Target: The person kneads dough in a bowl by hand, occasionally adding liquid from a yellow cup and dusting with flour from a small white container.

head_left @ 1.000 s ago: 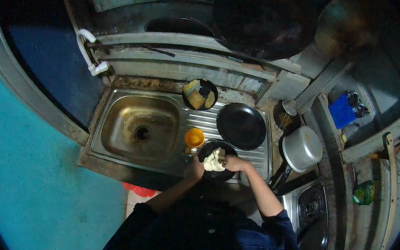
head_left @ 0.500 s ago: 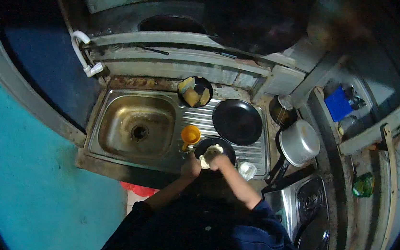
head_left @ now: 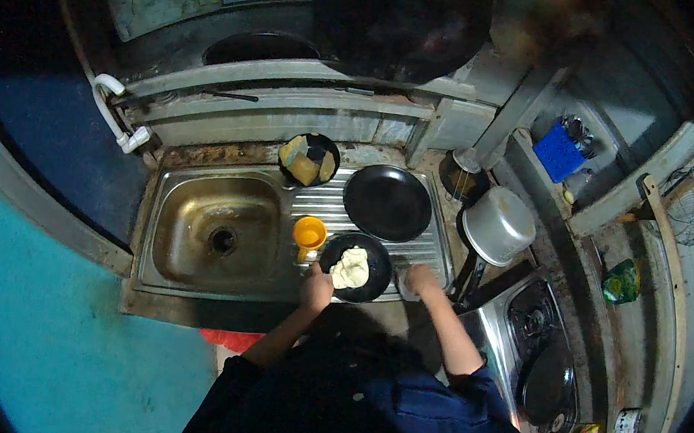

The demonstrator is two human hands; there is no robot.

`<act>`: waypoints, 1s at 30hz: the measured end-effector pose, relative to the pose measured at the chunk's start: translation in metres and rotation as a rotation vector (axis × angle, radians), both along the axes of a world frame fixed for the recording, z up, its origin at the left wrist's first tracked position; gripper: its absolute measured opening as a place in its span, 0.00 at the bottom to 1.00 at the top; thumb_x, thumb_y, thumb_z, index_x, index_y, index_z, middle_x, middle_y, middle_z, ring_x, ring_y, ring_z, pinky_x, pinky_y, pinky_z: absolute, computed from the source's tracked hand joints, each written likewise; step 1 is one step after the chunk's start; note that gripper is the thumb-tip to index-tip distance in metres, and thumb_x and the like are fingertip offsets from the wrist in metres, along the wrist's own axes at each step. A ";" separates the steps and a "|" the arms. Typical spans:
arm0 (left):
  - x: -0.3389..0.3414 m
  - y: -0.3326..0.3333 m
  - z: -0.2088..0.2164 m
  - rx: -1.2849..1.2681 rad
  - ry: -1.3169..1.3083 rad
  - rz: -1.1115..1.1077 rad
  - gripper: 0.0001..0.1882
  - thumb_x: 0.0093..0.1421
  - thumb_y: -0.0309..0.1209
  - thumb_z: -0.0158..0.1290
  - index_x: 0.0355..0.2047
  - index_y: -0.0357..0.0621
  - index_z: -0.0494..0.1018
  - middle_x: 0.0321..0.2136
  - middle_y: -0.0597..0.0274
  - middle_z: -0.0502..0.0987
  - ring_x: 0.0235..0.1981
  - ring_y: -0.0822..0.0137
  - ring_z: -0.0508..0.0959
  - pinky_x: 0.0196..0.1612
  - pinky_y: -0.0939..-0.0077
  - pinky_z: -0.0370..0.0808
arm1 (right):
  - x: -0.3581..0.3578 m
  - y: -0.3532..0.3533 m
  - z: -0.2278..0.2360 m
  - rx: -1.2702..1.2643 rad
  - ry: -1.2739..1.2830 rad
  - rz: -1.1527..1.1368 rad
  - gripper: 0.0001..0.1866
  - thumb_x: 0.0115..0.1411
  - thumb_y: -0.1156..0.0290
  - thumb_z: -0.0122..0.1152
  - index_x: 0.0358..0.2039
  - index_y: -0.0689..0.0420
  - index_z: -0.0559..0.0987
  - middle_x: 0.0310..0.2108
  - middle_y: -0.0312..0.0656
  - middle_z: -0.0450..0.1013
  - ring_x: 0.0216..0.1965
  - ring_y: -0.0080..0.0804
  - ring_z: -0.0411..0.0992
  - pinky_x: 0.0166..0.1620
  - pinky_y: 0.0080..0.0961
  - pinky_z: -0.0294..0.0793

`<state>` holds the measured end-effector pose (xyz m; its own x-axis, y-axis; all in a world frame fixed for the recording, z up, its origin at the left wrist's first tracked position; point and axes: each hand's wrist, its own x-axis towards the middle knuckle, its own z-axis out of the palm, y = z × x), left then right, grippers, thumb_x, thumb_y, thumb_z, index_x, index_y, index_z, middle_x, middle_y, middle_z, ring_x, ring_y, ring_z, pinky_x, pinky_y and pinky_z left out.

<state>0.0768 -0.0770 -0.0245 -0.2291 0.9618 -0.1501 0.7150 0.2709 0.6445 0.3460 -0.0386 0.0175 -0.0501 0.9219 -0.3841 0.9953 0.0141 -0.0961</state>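
A pale yellow lump of dough point(head_left: 350, 268) lies in a small black bowl point(head_left: 376, 279) at the front of the drainboard. My left hand point(head_left: 317, 289) is closed at the bowl's left rim, holding it. My right hand point(head_left: 420, 280) is just right of the bowl, over a small clear container point(head_left: 404, 287) that it mostly covers. Its fingers are bent together, and what they hold, if anything, is hidden. An orange mug point(head_left: 309, 232) stands beyond my left hand, its handle toward me.
Left is a steel sink point(head_left: 163, 232) under a white tap point(head_left: 109, 102). A large black pan point(head_left: 387, 204) and a dark dish point(head_left: 322, 144) with yellowish pieces lie behind the bowl. A silver pot point(head_left: 500, 224), a gas stove point(head_left: 490, 339) and a blue cutlery basket point(head_left: 559, 153) are at right.
My right hand has left the dough and moved right to the clear container, uncovering the dough in the bowl. My left hand stays at the bowl's rim. The view has shifted slightly.
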 end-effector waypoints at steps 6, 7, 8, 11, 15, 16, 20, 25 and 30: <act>-0.001 -0.005 0.013 -0.051 -0.019 0.004 0.23 0.54 0.36 0.43 0.48 0.38 0.55 0.33 0.36 0.70 0.33 0.44 0.74 0.35 0.53 0.71 | -0.015 -0.021 0.023 0.291 0.058 -0.236 0.09 0.51 0.75 0.47 0.29 0.64 0.75 0.30 0.57 0.72 0.33 0.51 0.72 0.36 0.38 0.74; -0.002 -0.005 0.012 -0.082 -0.033 0.009 0.23 0.54 0.36 0.43 0.48 0.38 0.56 0.34 0.36 0.70 0.34 0.44 0.73 0.36 0.53 0.70 | -0.013 -0.021 0.024 0.303 0.049 -0.243 0.09 0.52 0.74 0.47 0.28 0.63 0.75 0.30 0.57 0.72 0.33 0.50 0.73 0.36 0.38 0.74; 0.001 -0.003 0.023 -0.113 -0.047 -0.013 0.23 0.55 0.36 0.42 0.48 0.38 0.56 0.35 0.36 0.70 0.35 0.44 0.73 0.38 0.53 0.70 | -0.003 -0.019 0.006 0.275 -0.057 -0.274 0.08 0.53 0.74 0.46 0.30 0.62 0.74 0.30 0.55 0.72 0.34 0.47 0.73 0.36 0.37 0.74; -0.002 -0.005 0.018 0.007 -0.069 -0.024 0.23 0.56 0.39 0.42 0.47 0.37 0.58 0.36 0.38 0.70 0.37 0.44 0.73 0.39 0.53 0.69 | 0.000 -0.016 -0.012 0.231 -0.087 -0.254 0.09 0.53 0.74 0.46 0.32 0.61 0.73 0.31 0.53 0.72 0.35 0.46 0.73 0.36 0.37 0.74; -0.013 -0.008 -0.006 0.188 -0.223 -0.027 0.22 0.57 0.42 0.41 0.45 0.37 0.61 0.36 0.41 0.71 0.36 0.45 0.73 0.38 0.56 0.69 | -0.004 -0.016 -0.012 0.178 -0.129 -0.147 0.10 0.54 0.72 0.46 0.33 0.60 0.73 0.33 0.52 0.72 0.36 0.45 0.73 0.37 0.35 0.74; -0.015 -0.012 -0.008 0.184 -0.251 -0.027 0.22 0.58 0.42 0.41 0.44 0.37 0.61 0.35 0.42 0.71 0.35 0.45 0.73 0.37 0.57 0.69 | -0.005 -0.015 -0.012 0.181 -0.112 -0.162 0.10 0.54 0.71 0.45 0.33 0.60 0.73 0.33 0.52 0.72 0.36 0.45 0.73 0.37 0.35 0.73; -0.025 -0.026 0.022 0.310 -0.264 -0.028 0.19 0.58 0.41 0.42 0.41 0.37 0.62 0.30 0.47 0.72 0.31 0.51 0.73 0.35 0.63 0.69 | -0.006 -0.015 -0.009 0.156 -0.073 -0.260 0.11 0.54 0.70 0.44 0.32 0.61 0.74 0.32 0.51 0.73 0.35 0.44 0.73 0.38 0.35 0.73; -0.027 -0.036 0.035 0.486 -0.279 -0.022 0.17 0.56 0.36 0.49 0.40 0.36 0.63 0.27 0.55 0.71 0.29 0.63 0.73 0.33 0.70 0.69 | -0.008 -0.019 -0.013 0.181 -0.083 -0.214 0.12 0.55 0.71 0.42 0.30 0.62 0.74 0.30 0.51 0.73 0.34 0.45 0.73 0.38 0.35 0.73; -0.028 -0.033 0.031 0.521 -0.446 0.065 0.16 0.56 0.35 0.49 0.39 0.36 0.63 0.26 0.58 0.71 0.27 0.68 0.71 0.32 0.74 0.69 | 0.003 -0.013 -0.009 0.191 -0.050 -0.207 0.12 0.54 0.72 0.42 0.30 0.64 0.74 0.31 0.55 0.72 0.34 0.47 0.73 0.38 0.36 0.73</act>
<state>0.0489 -0.1104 0.0067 -0.3129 0.9204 0.2344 0.3437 -0.1203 0.9314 0.3486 -0.0519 0.0087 0.1613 0.9664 -0.2002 0.9823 -0.1768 -0.0623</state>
